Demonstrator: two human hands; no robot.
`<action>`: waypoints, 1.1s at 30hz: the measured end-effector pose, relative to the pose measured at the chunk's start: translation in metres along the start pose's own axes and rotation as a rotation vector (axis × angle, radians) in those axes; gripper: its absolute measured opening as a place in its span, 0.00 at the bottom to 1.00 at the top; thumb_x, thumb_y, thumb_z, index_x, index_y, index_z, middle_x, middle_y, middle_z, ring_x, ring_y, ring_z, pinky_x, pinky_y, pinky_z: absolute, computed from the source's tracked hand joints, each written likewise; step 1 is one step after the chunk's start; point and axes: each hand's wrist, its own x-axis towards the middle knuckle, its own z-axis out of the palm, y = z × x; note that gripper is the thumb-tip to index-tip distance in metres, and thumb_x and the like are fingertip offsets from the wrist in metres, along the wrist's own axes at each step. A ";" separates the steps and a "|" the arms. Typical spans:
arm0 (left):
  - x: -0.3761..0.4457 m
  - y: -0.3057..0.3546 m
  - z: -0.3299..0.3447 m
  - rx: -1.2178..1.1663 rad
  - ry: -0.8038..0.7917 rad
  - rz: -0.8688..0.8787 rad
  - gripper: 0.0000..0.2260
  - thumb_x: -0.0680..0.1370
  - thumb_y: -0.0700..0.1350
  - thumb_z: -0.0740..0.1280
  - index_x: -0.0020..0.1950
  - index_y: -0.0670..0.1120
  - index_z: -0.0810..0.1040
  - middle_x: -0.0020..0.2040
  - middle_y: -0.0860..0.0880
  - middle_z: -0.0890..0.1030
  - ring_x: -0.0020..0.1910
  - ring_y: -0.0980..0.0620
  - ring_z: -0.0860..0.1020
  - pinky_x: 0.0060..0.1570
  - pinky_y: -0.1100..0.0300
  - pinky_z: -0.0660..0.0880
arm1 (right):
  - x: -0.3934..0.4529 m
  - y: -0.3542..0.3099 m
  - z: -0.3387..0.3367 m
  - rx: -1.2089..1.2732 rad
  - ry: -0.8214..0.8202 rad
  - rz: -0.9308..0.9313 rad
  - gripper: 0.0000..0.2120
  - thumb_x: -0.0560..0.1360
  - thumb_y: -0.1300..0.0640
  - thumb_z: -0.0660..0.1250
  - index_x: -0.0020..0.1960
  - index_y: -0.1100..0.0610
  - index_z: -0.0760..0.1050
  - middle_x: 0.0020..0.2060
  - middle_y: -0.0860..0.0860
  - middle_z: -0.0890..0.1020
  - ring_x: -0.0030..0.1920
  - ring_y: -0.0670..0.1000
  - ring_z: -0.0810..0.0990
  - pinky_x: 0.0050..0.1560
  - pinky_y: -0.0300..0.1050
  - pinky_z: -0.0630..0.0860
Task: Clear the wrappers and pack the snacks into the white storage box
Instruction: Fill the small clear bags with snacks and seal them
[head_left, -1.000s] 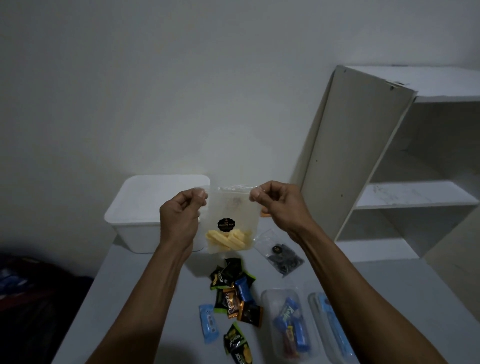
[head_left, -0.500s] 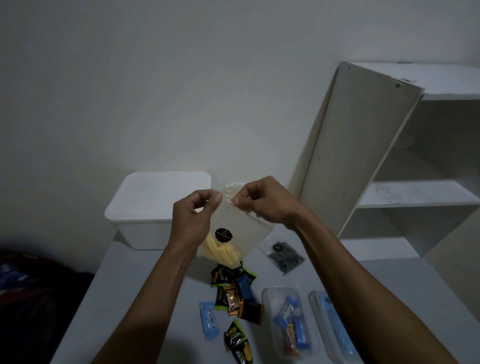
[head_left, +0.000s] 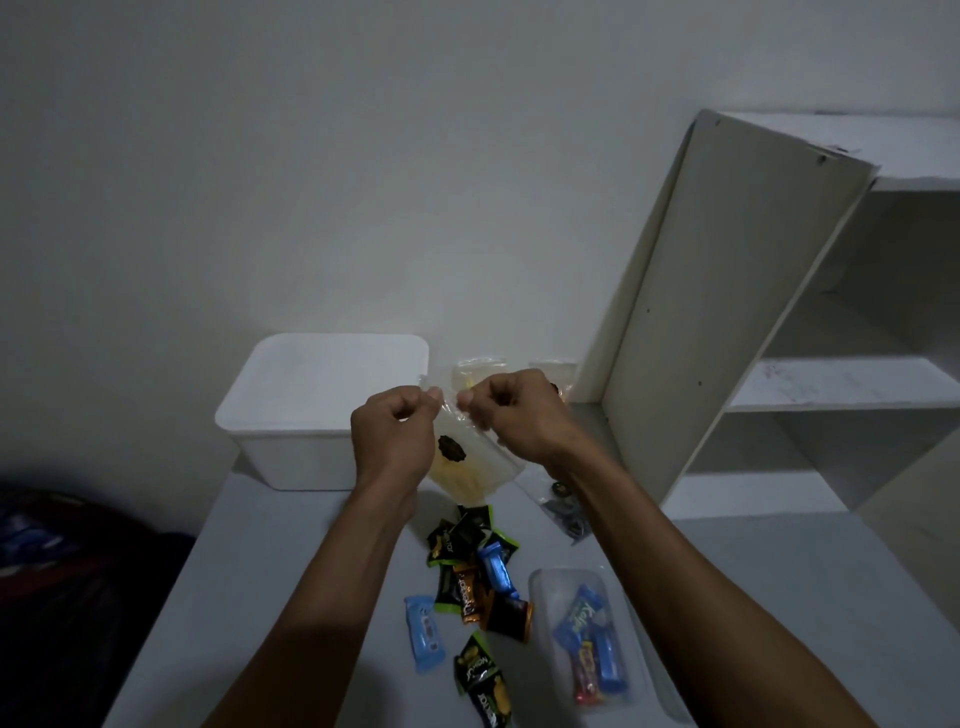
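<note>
Two hands meet at the mouth of a clear plastic pouch (head_left: 467, 457) of pale yellow sticks with a dark round label: the left hand (head_left: 393, 441) and right hand (head_left: 514, 421) each pinch its top edge in a tight fingertip grip, holding it above the bench (head_left: 291, 571). At ten o'clock from it sits the white storage box (head_left: 311, 415), smooth and round-cornered, its lid on. Packing looks barely begun: glossy crinkled wrapped snacks (head_left: 475, 571) lie loose at six o'clock, a clear tub (head_left: 584, 631) of sweets at five.
</note>
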 end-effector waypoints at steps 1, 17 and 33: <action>0.000 0.002 0.000 -0.008 0.005 -0.003 0.11 0.76 0.42 0.71 0.38 0.36 0.80 0.35 0.46 0.79 0.32 0.58 0.75 0.39 0.61 0.74 | 0.000 0.000 -0.001 0.010 -0.004 0.005 0.13 0.78 0.51 0.69 0.34 0.51 0.79 0.27 0.42 0.79 0.29 0.38 0.75 0.36 0.37 0.72; -0.005 0.004 -0.002 -0.034 0.024 -0.241 0.07 0.74 0.43 0.73 0.37 0.42 0.82 0.34 0.47 0.82 0.35 0.50 0.78 0.41 0.58 0.76 | -0.005 0.015 0.009 0.042 -0.061 0.044 0.09 0.78 0.53 0.69 0.39 0.53 0.81 0.32 0.44 0.81 0.31 0.37 0.76 0.34 0.33 0.71; -0.013 -0.014 0.003 0.030 -0.026 -0.264 0.09 0.74 0.47 0.74 0.42 0.41 0.84 0.39 0.46 0.84 0.37 0.51 0.80 0.37 0.61 0.75 | -0.015 0.030 0.008 0.001 -0.013 0.055 0.10 0.79 0.53 0.68 0.43 0.56 0.82 0.36 0.48 0.82 0.38 0.45 0.79 0.41 0.43 0.76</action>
